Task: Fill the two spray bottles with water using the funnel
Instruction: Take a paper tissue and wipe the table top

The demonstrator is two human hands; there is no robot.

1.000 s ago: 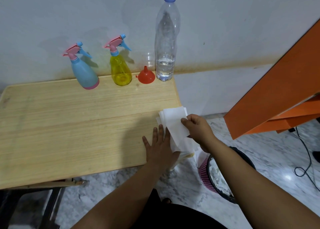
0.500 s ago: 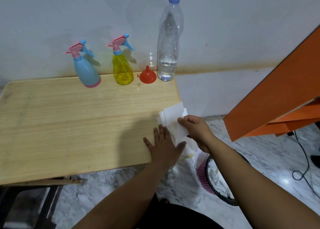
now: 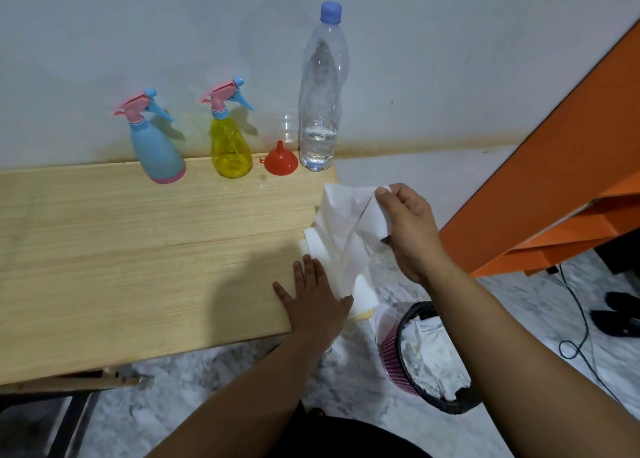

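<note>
A blue spray bottle [image 3: 155,152] and a yellow spray bottle [image 3: 230,151], both with pink triggers, stand at the back of the wooden table [image 3: 138,249]. Beside them sits a red funnel [image 3: 280,161], mouth down, and a tall clear water bottle [image 3: 321,111] with a blue cap and a little water at its bottom. My left hand [image 3: 315,301] lies flat on a stack of white tissue at the table's right edge. My right hand [image 3: 408,229] pinches one white tissue sheet [image 3: 349,222] and lifts it off the stack.
A pink and black waste basket [image 3: 412,381] holding crumpled white paper stands on the marble floor to the right of the table. An orange cabinet [image 3: 554,180] leans in from the right. A black cable [image 3: 581,319] runs across the floor.
My right hand has risen and moved right, pulling one tissue sheet up off the stack. My left hand stays pressed flat on the stack.
</note>
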